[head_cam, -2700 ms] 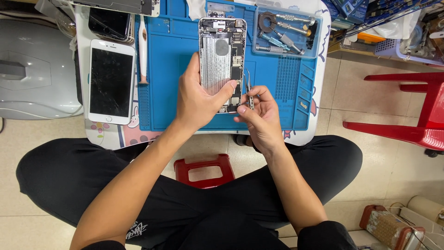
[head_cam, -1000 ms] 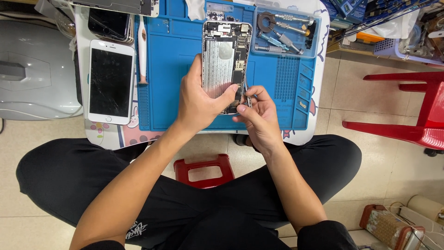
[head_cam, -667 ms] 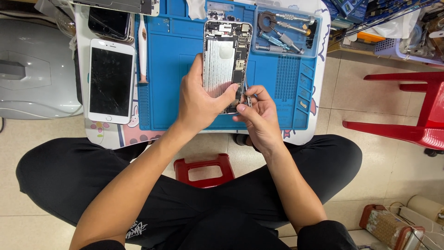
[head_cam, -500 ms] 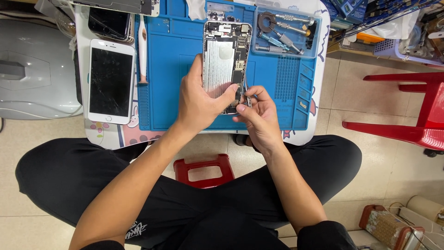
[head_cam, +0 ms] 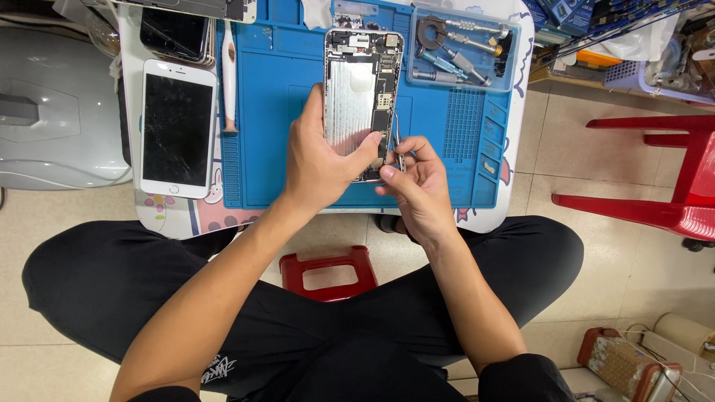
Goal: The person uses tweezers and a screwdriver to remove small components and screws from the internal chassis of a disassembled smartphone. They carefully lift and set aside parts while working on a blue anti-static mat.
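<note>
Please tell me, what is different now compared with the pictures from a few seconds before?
Very little. The right hand with its thin metal tool shifted slightly along the right edge of the opened phone. The left hand keeps holding the phone on the blue mat; the white phone has not moved.

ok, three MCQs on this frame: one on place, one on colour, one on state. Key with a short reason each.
1. Where does the white phone with the cracked screen lie?
A. left of the blue mat
B. inside the tool tray
C. on the red stool

2. What colour is the work mat?
A. green
B. blue
C. grey

3. What state is the phone under the hands in?
A. sealed, screen on
B. opened, insides showing
C. boxed

Key:
1 A: the white phone lies on the table left of the work mat.
2 B: the mat is plainly blue.
3 B: the opened phone shows its board and parts, steadied by the left hand; the right hand pinches tweezers.
</note>
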